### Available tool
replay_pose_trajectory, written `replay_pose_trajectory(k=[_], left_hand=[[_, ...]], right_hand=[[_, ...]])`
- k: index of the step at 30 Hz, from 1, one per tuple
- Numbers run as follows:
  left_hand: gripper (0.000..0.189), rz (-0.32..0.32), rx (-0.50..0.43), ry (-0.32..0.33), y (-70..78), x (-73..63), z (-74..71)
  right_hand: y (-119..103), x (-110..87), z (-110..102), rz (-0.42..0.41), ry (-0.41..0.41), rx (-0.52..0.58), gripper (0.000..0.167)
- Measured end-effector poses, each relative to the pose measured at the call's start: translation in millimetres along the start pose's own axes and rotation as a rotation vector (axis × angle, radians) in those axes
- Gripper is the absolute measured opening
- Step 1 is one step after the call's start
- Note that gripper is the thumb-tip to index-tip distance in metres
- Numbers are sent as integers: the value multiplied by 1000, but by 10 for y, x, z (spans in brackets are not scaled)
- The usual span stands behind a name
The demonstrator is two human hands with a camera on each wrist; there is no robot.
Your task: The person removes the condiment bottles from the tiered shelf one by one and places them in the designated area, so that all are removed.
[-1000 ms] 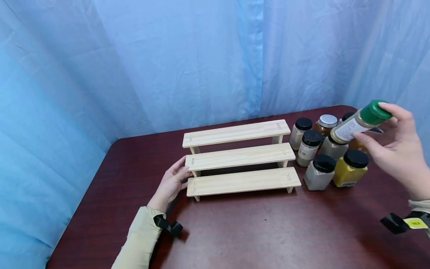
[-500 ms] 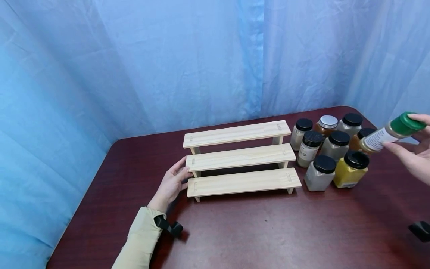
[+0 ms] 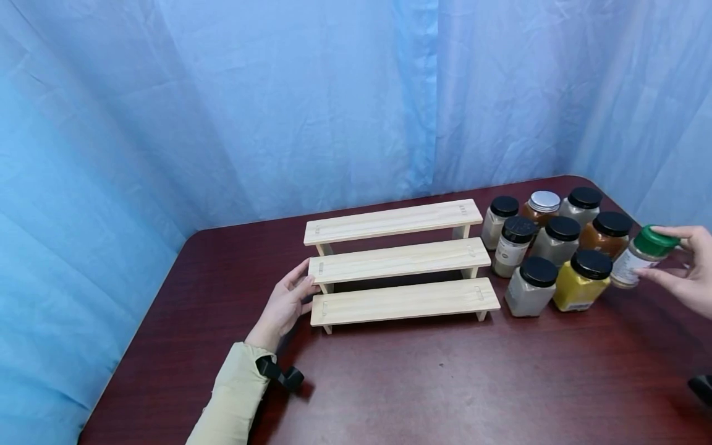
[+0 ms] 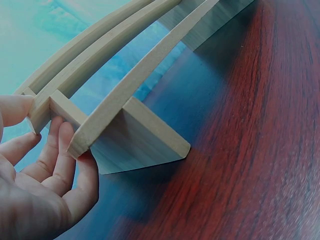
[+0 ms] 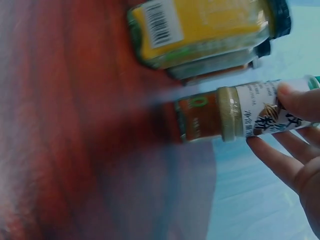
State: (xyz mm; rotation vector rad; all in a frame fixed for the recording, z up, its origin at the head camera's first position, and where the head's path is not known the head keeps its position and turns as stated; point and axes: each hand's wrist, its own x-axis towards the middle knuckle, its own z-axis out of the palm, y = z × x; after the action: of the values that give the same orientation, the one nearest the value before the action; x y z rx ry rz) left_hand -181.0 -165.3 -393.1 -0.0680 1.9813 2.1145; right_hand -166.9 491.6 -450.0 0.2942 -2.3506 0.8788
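Note:
My right hand (image 3: 692,272) pinches a green-capped spice jar (image 3: 631,266) with a white label, held slightly tilted at the right of the jar group. In the right wrist view, thumb and fingers lie on either side of the same spice jar (image 5: 270,107), and its base looks raised off the table. My left hand (image 3: 283,306) grips the left end of a three-tier wooden rack (image 3: 400,259). The left wrist view has the thumb on the middle shelf's end, with fingers curled beneath the rack (image 4: 137,80).
Several jars stand right of the rack, among them a yellow jar (image 3: 578,287), a grey jar (image 3: 528,293), an orange-brown jar (image 3: 603,238) and a silver-lidded jar (image 3: 542,207). They rest on a dark red table (image 3: 389,383). A blue curtain (image 3: 311,105) hangs behind.
The right hand has carried the green-capped spice jar from above the other jars to the right, then lowered it beside the yellow jar, turning it more upright. The left hand stays on the rack.

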Motion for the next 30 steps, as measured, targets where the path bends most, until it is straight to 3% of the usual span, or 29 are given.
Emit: replay_pose_trajectory(k=[2,7,12,20,23,27,30], left_hand=[[56,3,-2,2,-1,-3,-1],[55,5,-13,11,-12,-6,0],[57,13,2,10,-23,-7,-1],[54,-3,-8,10,-19,-3,1],[54,-5,-7,7,-20,-5,5],[54,-4,-17,1,-17,-5,8],[54,-3,-26,1,-10,-6,7]], right_hand=[[-65,-27,8,-38,-55,-17,64],[-220,-65,23,-52,-121,-7,79],[-362,-89,46,-18,-141,-5,82],[-682,-80,13,10,-141,41,68],[-628,-88,29,5,-112,80,62],[-421,-100,58,7,-77,104,49],[-257,-107,65,2,-65,95,48]])
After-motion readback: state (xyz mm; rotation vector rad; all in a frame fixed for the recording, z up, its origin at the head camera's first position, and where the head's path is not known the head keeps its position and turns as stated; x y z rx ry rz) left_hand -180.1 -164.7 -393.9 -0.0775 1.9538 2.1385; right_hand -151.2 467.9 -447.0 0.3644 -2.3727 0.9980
